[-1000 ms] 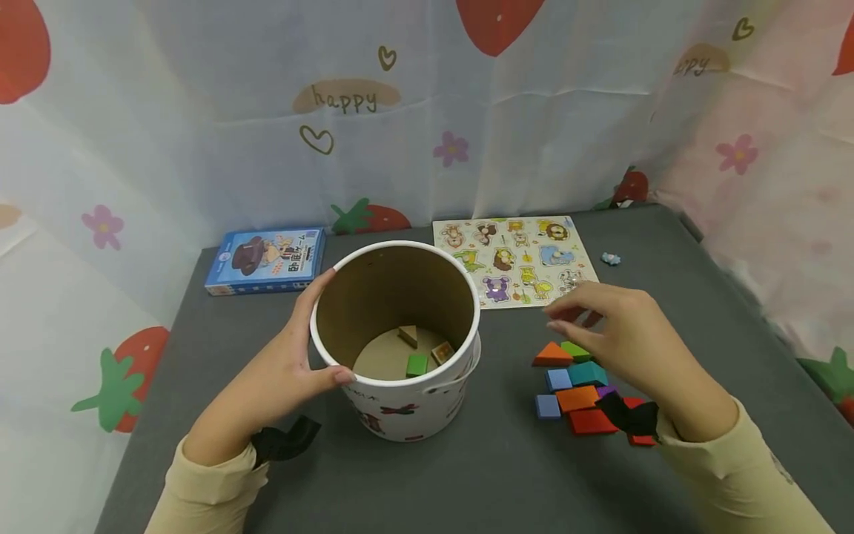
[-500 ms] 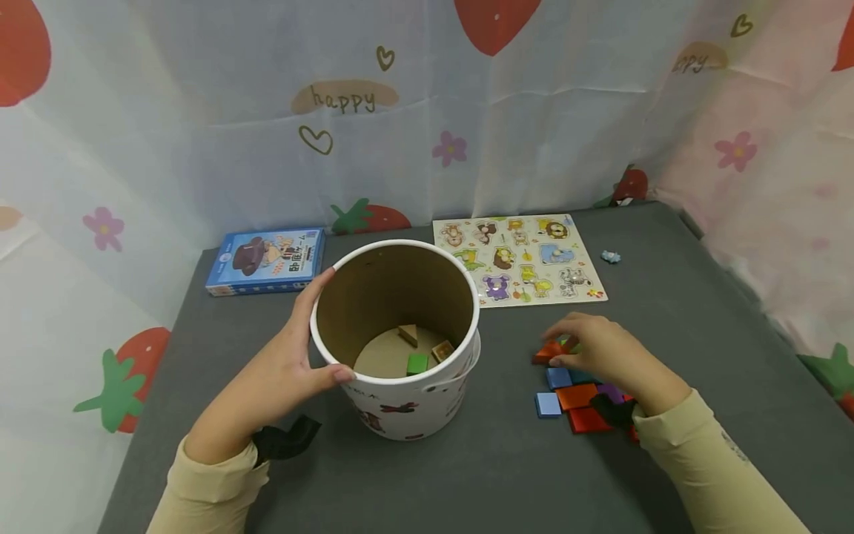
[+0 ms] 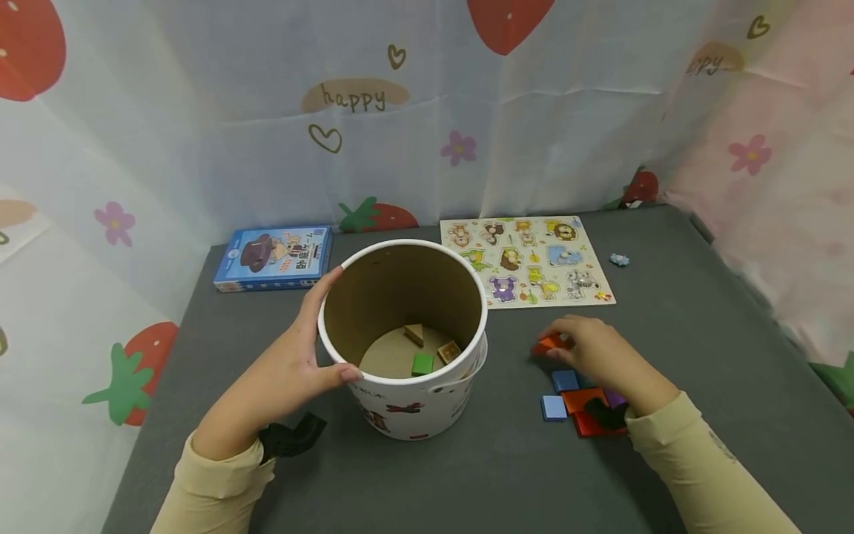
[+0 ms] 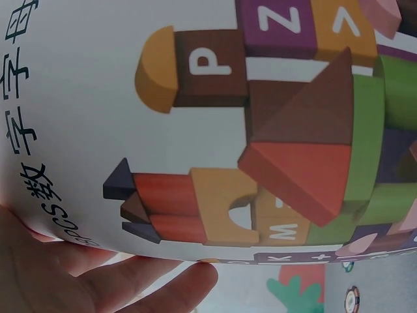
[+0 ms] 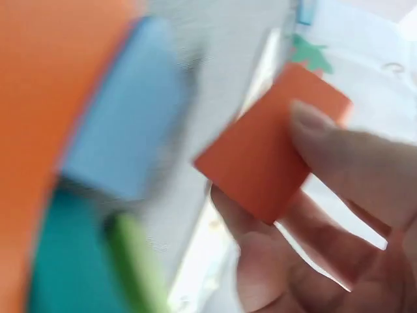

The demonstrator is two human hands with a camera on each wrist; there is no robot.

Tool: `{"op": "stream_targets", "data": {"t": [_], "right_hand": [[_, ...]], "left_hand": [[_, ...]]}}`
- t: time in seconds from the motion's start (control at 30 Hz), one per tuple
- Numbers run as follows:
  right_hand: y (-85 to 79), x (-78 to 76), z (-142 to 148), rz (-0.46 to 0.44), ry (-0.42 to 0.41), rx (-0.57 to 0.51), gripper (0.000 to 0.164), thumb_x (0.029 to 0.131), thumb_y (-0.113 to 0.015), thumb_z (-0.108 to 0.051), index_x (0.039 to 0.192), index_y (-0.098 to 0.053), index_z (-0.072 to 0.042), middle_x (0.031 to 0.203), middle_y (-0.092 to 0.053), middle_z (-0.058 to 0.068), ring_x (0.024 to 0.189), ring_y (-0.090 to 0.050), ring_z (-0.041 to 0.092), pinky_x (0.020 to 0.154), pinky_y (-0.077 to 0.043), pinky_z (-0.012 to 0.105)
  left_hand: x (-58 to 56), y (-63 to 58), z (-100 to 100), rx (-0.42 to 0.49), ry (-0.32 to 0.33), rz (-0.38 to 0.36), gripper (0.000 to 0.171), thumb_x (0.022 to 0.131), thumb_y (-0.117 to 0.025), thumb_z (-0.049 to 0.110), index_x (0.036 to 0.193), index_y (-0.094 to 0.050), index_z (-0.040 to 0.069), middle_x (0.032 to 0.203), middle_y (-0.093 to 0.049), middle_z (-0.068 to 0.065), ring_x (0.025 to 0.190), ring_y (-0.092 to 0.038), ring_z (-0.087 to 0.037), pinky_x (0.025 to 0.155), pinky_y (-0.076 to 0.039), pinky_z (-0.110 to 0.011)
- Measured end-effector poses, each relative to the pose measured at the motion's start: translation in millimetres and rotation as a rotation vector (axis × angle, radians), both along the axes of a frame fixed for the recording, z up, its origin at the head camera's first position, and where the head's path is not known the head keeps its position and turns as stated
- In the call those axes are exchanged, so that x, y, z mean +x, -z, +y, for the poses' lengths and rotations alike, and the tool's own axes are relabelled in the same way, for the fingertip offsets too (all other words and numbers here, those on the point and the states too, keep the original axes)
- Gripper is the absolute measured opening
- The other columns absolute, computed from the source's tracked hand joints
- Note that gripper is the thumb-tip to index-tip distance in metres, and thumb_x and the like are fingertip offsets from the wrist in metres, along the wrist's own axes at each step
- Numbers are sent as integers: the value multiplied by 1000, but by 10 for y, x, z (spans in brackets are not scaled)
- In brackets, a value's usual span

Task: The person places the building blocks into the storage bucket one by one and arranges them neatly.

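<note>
While the left hand [image 3: 293,363] spreads its thumb and fingers around the rim of the white bucket [image 3: 414,419], the right hand [image 3: 597,360] has an orange block [image 5: 260,150] pinched between thumb and fingers, at the far end of the pile [image 3: 579,404] right of the bucket. Looks to me like blocks going into the bucket, and I'd call it early days: I count three inside, a green block [image 3: 422,364] and two wood-toned pieces [image 3: 449,351], all on the bottom, though the near wall could hide more. Left out on the worktop [image 3: 494,475]: a pale blue block [image 3: 553,408], a darker blue block [image 3: 565,380], a flat orange piece [image 3: 575,400], a red block [image 3: 590,426], something purple [image 3: 614,399], plus blurry teal [image 5: 71,261] and lime [image 5: 133,261] ones in the right wrist view. Can't give an exact count, the hand covers some. Room-wise, bare worktop runs between bucket and pile, so the bucket's rim is probably the main obstacle. The pile sits well in from the right edge. Back's busier: blue box [image 3: 273,259] near the back left corner, animal puzzle board [image 3: 523,273] along the back edge.
</note>
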State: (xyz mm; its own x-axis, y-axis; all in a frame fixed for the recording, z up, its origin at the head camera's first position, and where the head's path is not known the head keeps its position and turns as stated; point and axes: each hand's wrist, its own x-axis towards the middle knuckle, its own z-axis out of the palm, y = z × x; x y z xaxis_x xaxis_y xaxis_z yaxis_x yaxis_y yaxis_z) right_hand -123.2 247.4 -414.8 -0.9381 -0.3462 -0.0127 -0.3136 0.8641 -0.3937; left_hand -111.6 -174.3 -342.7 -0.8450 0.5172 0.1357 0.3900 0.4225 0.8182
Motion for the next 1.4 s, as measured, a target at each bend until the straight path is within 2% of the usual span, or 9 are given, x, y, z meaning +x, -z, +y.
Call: {"op": "stream_targets", "data": {"t": [0.17,0.3,0.43,0.53,0.67,0.87,1.03,1.2,1.4], "right_hand": [[-259,33,-105,95,60,-119,27,88,-70,-15,114,-66,-16,106,-64,3,87,-62,20,68,-51,37],[-511,101,-225,199,90,-215,32,87,-72,-17,118,-65,-19,109,-62,-2,77,-61,13,62,-51,31],[-720,150,-351,368,44,-294,33,84,-74,-14,115,-65,-21,112,-60,-9,81,-57,5,64,-49,24],[-854,176,-449,493,-21,-354,37,81,-75,-8,116,-67,-18,114,-60,-8,87,-55,4,68,-46,19],[-1029,208,-590,575,-80,-412,40,78,-77,-5,116,-68,-14,112,-61,-6,83,-54,4,68,-45,18],[-1227,188,-808,576,-162,-448,38,76,-79,-8,112,-70,-15,107,-64,-10,84,-54,4,67,-45,20],[-1348,154,-1013,582,-257,-458,38,74,-80,-5,110,-72,-15,106,-67,-6,80,-58,5,67,-46,20],[-1426,114,-1190,537,-347,-373,34,77,-80,-8,109,-71,-15,111,-67,-4,86,-63,8,68,-50,25],[-1410,-77,-1418,424,-423,-179,29,81,-77,-15,109,-72,-17,110,-67,-5,98,-63,10,80,-50,30]], "left_hand": [[6,-7,-3,5,-1,-6,106,75,-72,59,151,0,40,152,-19,-5,126,-40,-33,88,-44,-53],[-1,-1,-10,7,1,-4,106,75,-72,60,151,0,40,152,-18,-6,127,-39,-33,89,-43,-53],[-13,9,-12,9,6,2,107,75,-73,59,151,0,40,152,-19,-5,127,-39,-32,89,-42,-53],[-20,14,-1,17,16,0,107,75,-74,57,151,-1,39,151,-21,-4,126,-40,-32,89,-43,-51],[-30,6,23,24,29,5,107,74,-73,59,151,-1,38,151,-23,-5,126,-41,-32,90,-43,-51],[-29,-2,30,27,26,2,108,73,-72,63,151,-2,39,151,-23,-5,126,-40,-31,91,-42,-53],[-20,-4,13,29,23,5,108,73,-72,62,151,-2,38,151,-23,-4,126,-40,-31,91,-41,-53],[-19,-8,-2,15,14,4,107,73,-72,63,151,-2,39,151,-23,-5,125,-41,-32,90,-42,-53],[-33,-9,-21,0,11,20,106,74,-71,62,151,-1,39,150,-25,-6,124,-43,-31,90,-43,-53]]}}
